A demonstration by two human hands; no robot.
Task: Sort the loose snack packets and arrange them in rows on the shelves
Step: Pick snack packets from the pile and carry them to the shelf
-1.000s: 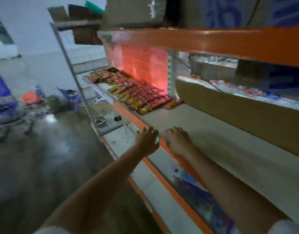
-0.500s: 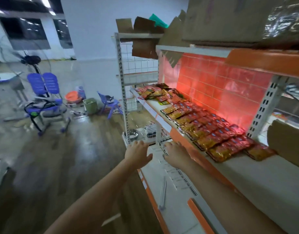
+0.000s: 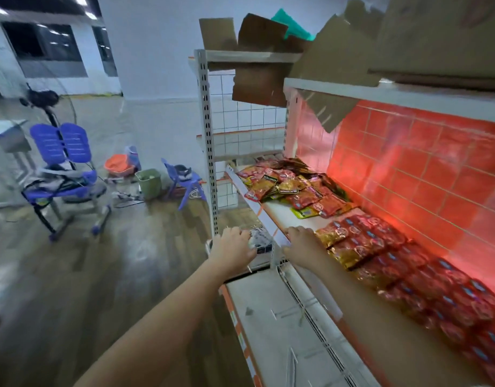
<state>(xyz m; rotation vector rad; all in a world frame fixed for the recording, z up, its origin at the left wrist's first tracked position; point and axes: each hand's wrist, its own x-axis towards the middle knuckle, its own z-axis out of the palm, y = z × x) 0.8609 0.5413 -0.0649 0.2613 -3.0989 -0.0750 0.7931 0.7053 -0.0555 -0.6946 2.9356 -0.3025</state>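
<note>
On shelf point(image 3: 279, 213): glossy red-gold snack packets point(image 3: 360, 241)

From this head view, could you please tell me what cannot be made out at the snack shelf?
- Packet rows: cut off by the right edge; labels blurred.
- Loose packet pile: rear packets hidden under front ones.
- Left hand, right hand: seen from behind, fingertips hidden.
- Lower shelf: items beyond the left hand too blurred.
</note>
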